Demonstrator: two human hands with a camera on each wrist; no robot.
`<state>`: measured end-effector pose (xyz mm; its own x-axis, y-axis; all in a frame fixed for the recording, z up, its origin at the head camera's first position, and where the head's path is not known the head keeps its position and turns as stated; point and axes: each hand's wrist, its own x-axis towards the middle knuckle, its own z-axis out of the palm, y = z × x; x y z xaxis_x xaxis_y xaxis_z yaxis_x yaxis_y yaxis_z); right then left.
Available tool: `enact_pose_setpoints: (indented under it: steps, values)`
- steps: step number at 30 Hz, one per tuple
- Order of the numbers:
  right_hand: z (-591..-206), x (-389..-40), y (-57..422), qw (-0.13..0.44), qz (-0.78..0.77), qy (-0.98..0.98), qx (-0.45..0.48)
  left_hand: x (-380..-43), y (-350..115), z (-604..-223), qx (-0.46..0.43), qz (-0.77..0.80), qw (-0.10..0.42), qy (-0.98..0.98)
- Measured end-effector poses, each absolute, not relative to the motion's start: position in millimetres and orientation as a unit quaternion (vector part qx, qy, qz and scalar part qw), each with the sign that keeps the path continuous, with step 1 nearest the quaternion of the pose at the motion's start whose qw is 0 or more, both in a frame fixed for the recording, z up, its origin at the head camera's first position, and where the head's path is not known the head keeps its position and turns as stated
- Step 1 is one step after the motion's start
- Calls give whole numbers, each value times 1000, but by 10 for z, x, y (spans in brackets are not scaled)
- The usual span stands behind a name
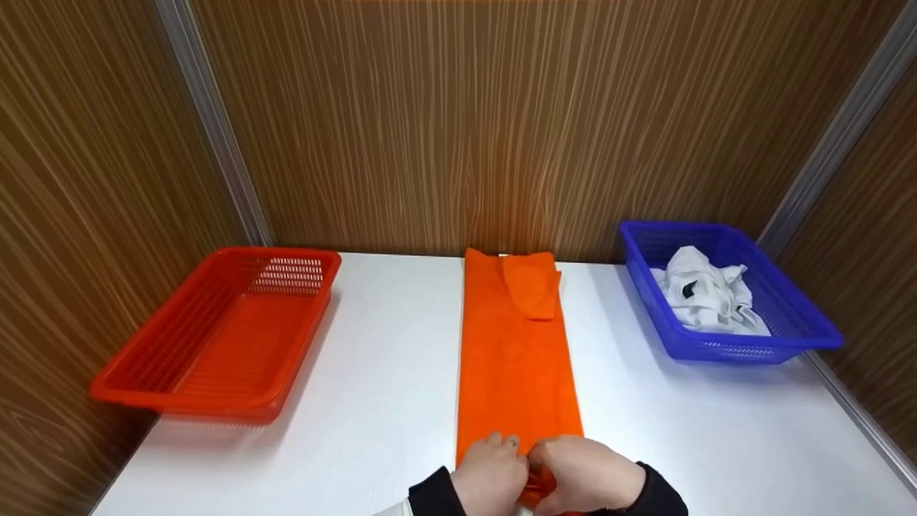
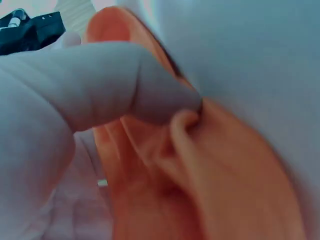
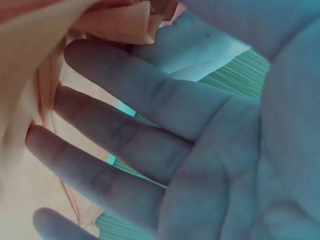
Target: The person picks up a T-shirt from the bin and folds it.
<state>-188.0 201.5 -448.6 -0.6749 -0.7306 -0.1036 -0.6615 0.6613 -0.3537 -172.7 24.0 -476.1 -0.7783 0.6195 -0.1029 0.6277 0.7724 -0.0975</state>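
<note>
A bright orange garment, folded into a long strip, lies on the white table with its far end near the back wall. A squared flap, shaped like a sleeve, is turned back over that far end. At the near end my left hand grips the cloth; in the left wrist view the thumb presses into bunched orange fabric. Close beside it, my right hand pinches the same end. Its other fingers reach fairly straight against the cloth in the right wrist view.
To the left stands a red plastic basket with nothing seen inside. A blue basket at the right holds crumpled white cloth with a small dark patch. Wood-grain panels enclose the table at the back and both sides.
</note>
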Motion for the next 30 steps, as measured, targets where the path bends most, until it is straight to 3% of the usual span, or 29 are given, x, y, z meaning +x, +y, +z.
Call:
enact_pose_setpoints:
  steps: [8,13,25,30]
  values:
    - [-4580,-1880,1959,68,-124,920,-365,-1819,107,-4662,330,41,-1,943]
    - [-4605,-1956,1978,22,-149,916,-372,-1850,50,-4633,328,72,13,942]
    - [-4555,-1889,1986,98,-195,918,-332,-1838,51,-4620,301,70,-24,951]
    - [-4651,-1803,1879,3,-164,927,-337,-1843,32,-4617,305,69,-54,948]
